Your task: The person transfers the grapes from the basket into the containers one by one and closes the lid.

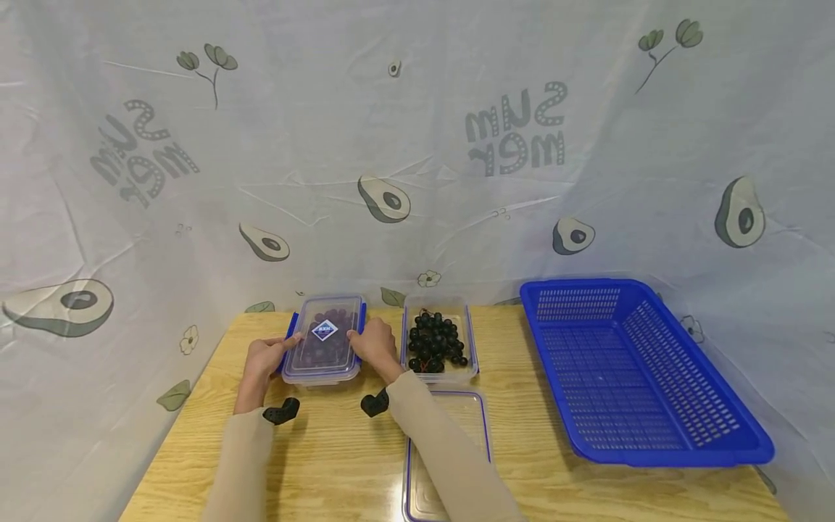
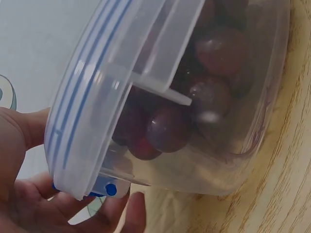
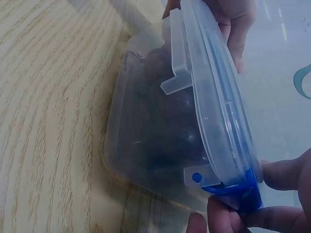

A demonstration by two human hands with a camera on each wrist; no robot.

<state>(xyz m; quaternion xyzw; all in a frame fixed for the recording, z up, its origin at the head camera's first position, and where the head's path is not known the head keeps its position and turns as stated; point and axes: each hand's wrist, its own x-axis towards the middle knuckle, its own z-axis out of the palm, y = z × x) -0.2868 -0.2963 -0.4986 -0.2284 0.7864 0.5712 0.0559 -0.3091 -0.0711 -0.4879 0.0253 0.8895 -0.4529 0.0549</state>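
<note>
A clear lidded container (image 1: 320,366) with blue side clips and reddish grapes (image 2: 169,128) inside stands at the table's back left. On its left side is my left hand (image 1: 266,357), thumb on the lid's edge and fingers curled under the blue clip. My right hand (image 1: 376,341) grips the opposite side the same way, its thumb on the lid (image 3: 226,116) and its fingers at the blue clip (image 3: 243,196). To the right, an uncovered clear container (image 1: 472,355) holds dark grapes (image 1: 433,341).
A loose clear lid (image 1: 484,428) with a blue seal lies on the table (image 1: 339,464), partly under my right forearm. A large blue basket (image 1: 567,406) stands at the right. A printed curtain (image 1: 417,145) hangs behind the table.
</note>
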